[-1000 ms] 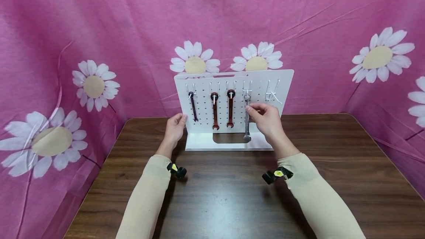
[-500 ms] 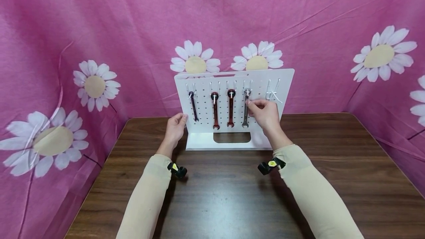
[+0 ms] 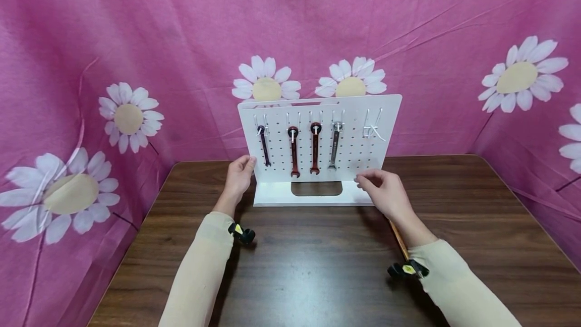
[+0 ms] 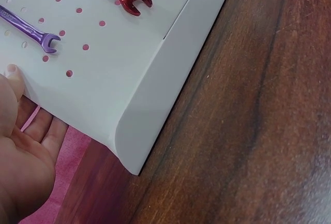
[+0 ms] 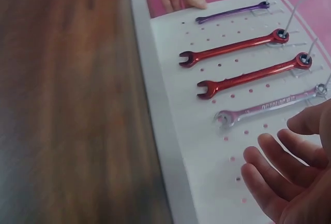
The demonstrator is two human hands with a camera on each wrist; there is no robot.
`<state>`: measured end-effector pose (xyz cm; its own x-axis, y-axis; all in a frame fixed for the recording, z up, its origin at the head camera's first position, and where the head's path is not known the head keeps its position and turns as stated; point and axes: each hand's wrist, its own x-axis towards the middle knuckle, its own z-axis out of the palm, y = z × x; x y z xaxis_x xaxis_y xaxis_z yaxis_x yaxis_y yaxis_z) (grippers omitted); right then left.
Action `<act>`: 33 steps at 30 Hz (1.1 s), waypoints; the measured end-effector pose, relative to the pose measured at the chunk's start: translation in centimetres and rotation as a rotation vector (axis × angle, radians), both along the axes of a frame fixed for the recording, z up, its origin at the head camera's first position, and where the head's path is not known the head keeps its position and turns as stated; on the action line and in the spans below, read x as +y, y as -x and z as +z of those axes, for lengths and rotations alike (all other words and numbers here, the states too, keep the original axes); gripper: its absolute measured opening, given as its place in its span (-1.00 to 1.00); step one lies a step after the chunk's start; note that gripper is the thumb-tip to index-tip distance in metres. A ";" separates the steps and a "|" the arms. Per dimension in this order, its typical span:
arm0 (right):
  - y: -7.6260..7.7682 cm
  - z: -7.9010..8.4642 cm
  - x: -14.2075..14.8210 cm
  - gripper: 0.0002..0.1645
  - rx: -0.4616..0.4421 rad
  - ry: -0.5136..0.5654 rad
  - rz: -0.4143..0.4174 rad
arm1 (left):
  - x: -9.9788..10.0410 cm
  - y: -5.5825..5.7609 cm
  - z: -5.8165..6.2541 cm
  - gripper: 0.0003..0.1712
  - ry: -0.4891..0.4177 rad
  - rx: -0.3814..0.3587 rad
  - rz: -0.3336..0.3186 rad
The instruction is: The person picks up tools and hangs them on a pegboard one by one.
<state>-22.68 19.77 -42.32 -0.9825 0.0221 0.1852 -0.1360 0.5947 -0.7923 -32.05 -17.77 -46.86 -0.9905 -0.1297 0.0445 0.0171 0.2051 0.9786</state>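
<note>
A white pegboard stand (image 3: 363, 158) stands on the table; my left hand (image 3: 238, 178) grips its left edge, thumb in front and fingers behind, as the left wrist view also shows. On its hooks hang a small purple wrench (image 3: 265, 146), two red wrenches, the left one (image 3: 294, 153) and the right one (image 3: 315, 149), and a silver wrench (image 3: 335, 146). Low before the board's right side is my right hand (image 3: 386, 193), holding nothing. Its fingers (image 5: 279, 159) look loosely bent in the right wrist view, just beside the silver wrench.
A white hook (image 3: 373, 130) at the board's right bears no wrench. A thin orange-brown item (image 3: 398, 238) lies on the wooden table (image 3: 290, 266), partly hidden under the right wrist. A pink flowered cloth (image 3: 290, 24) surrounds the back and sides.
The silver wrench has risen onto its hook and hangs there. My right hand has let go of it and drawn down and right, uncovering the orange-brown item. The left hand stays put.
</note>
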 end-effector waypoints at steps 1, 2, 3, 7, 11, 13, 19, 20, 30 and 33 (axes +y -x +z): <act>-0.5 -0.1 0.4 -0.68 0.001 -0.016 0.006 | 0.0 0.0 0.0 -0.61 -0.001 -0.001 -0.001; -1.1 -0.2 0.8 -0.68 -0.004 -0.019 0.014 | 0.0 0.0 0.1 -0.61 0.000 -0.003 -0.002; -1.6 -0.3 1.2 -0.69 -0.003 -0.033 0.014 | 0.0 -0.1 0.1 -0.61 -0.003 -0.002 -0.002; -3.2 -0.5 2.8 -0.69 -0.009 -0.107 0.002 | 0.0 -0.1 0.2 -0.60 0.003 0.002 -0.003; -4.5 -0.7 3.8 -0.72 -0.005 -0.164 -0.008 | 0.0 0.0 0.1 -0.61 0.017 0.006 0.007; -5.0 -0.8 4.2 -0.73 -0.003 -0.173 -0.005 | 0.0 0.0 0.1 -0.61 0.023 0.001 0.012; -6.6 -1.3 5.3 -0.79 -0.011 -0.188 -0.007 | 0.1 -0.1 0.1 -0.60 0.030 -0.004 0.007; -6.8 -1.4 5.5 -0.79 -0.018 -0.193 -0.010 | 0.1 -0.1 0.1 -0.60 0.029 -0.003 0.006; -8.4 -3.1 6.8 -0.81 -0.125 -0.304 0.009 | 0.2 -0.1 0.1 -0.61 0.017 0.010 0.001; -8.7 -3.7 7.0 -0.81 -0.132 -0.331 0.003 | 0.2 0.0 0.0 -0.60 0.013 0.011 0.001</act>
